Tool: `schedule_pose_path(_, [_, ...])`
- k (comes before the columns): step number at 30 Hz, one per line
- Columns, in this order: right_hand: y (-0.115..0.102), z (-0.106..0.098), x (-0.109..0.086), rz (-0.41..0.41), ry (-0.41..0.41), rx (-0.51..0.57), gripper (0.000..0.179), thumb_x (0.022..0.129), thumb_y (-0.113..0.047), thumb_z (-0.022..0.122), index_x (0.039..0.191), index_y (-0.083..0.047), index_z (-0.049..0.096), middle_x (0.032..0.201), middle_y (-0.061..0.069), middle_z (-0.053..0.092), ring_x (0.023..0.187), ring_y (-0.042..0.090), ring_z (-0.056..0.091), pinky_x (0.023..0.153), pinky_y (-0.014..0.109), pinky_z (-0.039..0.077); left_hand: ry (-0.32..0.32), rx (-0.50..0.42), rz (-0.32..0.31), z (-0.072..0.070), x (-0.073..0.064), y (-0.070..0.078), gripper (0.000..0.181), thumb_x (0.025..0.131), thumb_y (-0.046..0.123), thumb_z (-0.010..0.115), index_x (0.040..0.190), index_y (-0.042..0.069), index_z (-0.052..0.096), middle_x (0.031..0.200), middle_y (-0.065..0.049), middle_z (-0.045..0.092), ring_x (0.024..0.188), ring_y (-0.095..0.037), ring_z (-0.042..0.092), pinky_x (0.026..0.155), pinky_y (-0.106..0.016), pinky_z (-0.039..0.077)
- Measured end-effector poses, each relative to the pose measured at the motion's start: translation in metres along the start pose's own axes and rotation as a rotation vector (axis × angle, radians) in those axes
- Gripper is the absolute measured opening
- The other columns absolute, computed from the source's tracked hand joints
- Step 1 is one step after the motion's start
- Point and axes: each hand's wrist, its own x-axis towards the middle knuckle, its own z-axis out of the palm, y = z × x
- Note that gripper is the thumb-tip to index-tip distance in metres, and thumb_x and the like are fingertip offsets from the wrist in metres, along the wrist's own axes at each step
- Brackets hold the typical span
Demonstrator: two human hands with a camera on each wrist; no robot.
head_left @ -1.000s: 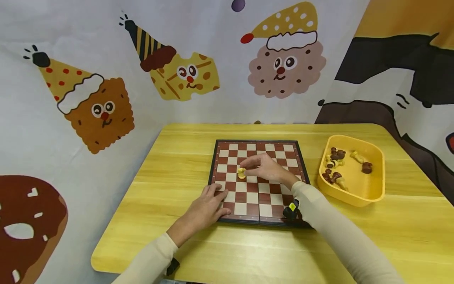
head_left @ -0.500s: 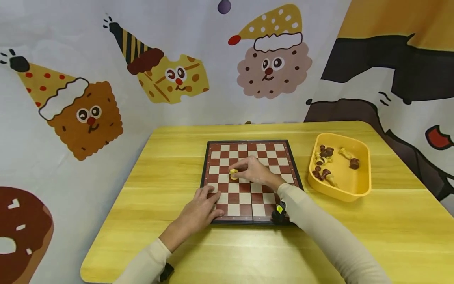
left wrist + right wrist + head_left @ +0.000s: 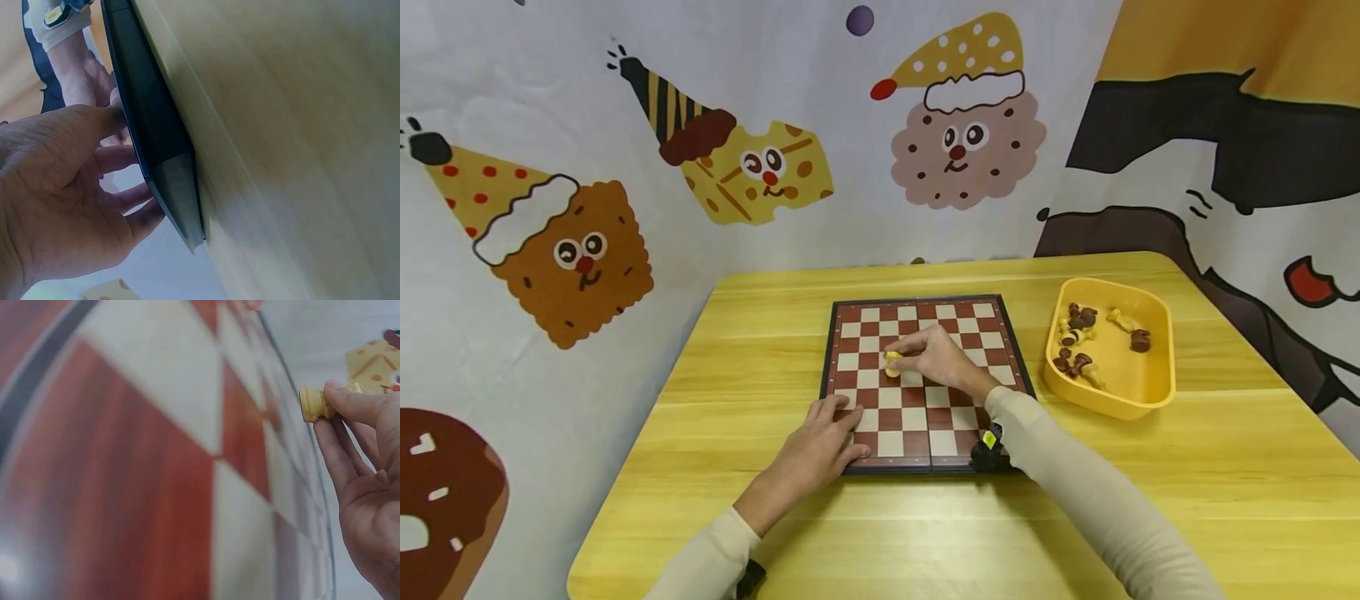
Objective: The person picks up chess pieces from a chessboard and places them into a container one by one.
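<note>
A yellow chess piece point(image 3: 892, 365) is pinched between the thumb and fingers of my right hand point(image 3: 946, 362), over the left half of the chessboard point(image 3: 891, 419). In the right wrist view the piece's ringed base point(image 3: 310, 404) juts out past the fingertips, close to the board; fingers cover part of its top. My left hand point(image 3: 816, 442) rests on the board's near left corner with its fingers spread. The left wrist view shows that hand's fingers point(image 3: 119, 157) reaching over the board's dark side edge point(image 3: 156, 119).
To the board's right stands a yellow tray point(image 3: 1127, 379) with several brown and yellow chess pieces lying in it. The wooden table point(image 3: 880, 533) ends at a cloth backdrop point(image 3: 820, 237) printed with cartoon snacks. A fold line splits the board in two.
The head view has turned slightly, so board and tray appear further left. My right hand keeps its pinch on the chess piece over about the same squares; the left hand stays at the corner.
</note>
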Motion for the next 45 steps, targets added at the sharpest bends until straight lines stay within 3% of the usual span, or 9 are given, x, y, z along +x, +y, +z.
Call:
schedule_pose_path(9, [-0.006, -0.014, -0.001, 0.055, 0.051, -0.014, 0.03, 0.091, -0.016, 0.08, 0.118, -0.004, 0.076, 0.109, 0.002, 0.074, 0.09, 0.017, 0.071, 0.076, 0.034, 0.06, 0.003, 0.015, 0.012, -0.002, 0.003, 0.001, 0.058, 0.097, 0.038, 0.069, 0.141, 0.001, 0.06, 0.143, -0.023, 0.045, 0.13, -0.042, 0.042, 0.092, -0.051, 0.055])
schedule_pose_path(21, [-0.013, -0.044, -0.003, -0.024, 0.094, -0.077, 0.029, 0.09, -0.01, 0.08, 0.117, -0.001, 0.076, 0.104, 0.005, 0.075, 0.089, 0.02, 0.071, 0.075, 0.04, 0.061, -0.007, 0.01, -0.005, -0.006, 0.005, 0.001, 0.059, 0.095, 0.038, 0.072, 0.139, 0.001, 0.061, 0.142, -0.022, 0.046, 0.129, -0.041, 0.043, 0.092, -0.051, 0.055])
schedule_pose_path(29, [-0.01, -0.066, -0.011, 0.008, 0.169, -0.04, 0.025, 0.091, -0.01, 0.079, 0.115, -0.004, 0.077, 0.109, 0.009, 0.075, 0.096, 0.023, 0.071, 0.083, 0.044, 0.06, -0.013, -0.001, -0.015, -0.007, 0.005, 0.001, 0.06, 0.092, 0.038, 0.075, 0.136, 0.0, 0.064, 0.138, -0.02, 0.049, 0.125, -0.039, 0.046, 0.088, -0.05, 0.057])
schedule_pose_path(34, [-0.008, -0.084, -0.019, 0.062, 0.204, -0.056, 0.027, 0.093, -0.015, 0.078, 0.118, -0.006, 0.077, 0.114, 0.01, 0.073, 0.101, 0.025, 0.069, 0.084, 0.052, 0.058, -0.004, -0.024, -0.026, -0.007, 0.007, 0.002, 0.061, 0.087, 0.038, 0.079, 0.133, 0.001, 0.066, 0.135, -0.017, 0.051, 0.118, -0.035, 0.048, 0.083, -0.047, 0.059])
schedule_pose_path(37, [-0.006, -0.097, -0.025, 0.073, 0.22, -0.094, 0.03, 0.093, -0.017, 0.078, 0.12, -0.004, 0.076, 0.118, 0.012, 0.071, 0.103, 0.026, 0.067, 0.082, 0.049, 0.058, -0.018, -0.033, -0.039, -0.007, 0.007, 0.002, 0.061, 0.087, 0.038, 0.08, 0.134, 0.002, 0.066, 0.135, -0.016, 0.051, 0.116, -0.033, 0.048, 0.081, -0.045, 0.058])
schedule_pose_path(40, [-0.003, -0.114, -0.032, 0.071, 0.24, -0.125, 0.033, 0.093, -0.019, 0.078, 0.122, -0.003, 0.074, 0.119, 0.014, 0.071, 0.103, 0.026, 0.066, 0.078, 0.039, 0.059, -0.022, -0.03, -0.046, -0.006, 0.007, 0.002, 0.061, 0.087, 0.038, 0.08, 0.134, 0.002, 0.066, 0.135, -0.016, 0.051, 0.115, -0.033, 0.047, 0.081, -0.045, 0.058])
schedule_pose_path(45, [0.002, -0.141, -0.046, 0.109, 0.255, -0.178, 0.04, 0.094, -0.027, 0.077, 0.127, -0.004, 0.072, 0.129, 0.016, 0.066, 0.12, 0.033, 0.059, 0.092, 0.047, 0.055, -0.007, -0.02, -0.048, -0.007, 0.006, 0.002, 0.062, 0.086, 0.039, 0.08, 0.134, 0.002, 0.066, 0.135, -0.016, 0.051, 0.115, -0.033, 0.048, 0.081, -0.046, 0.059])
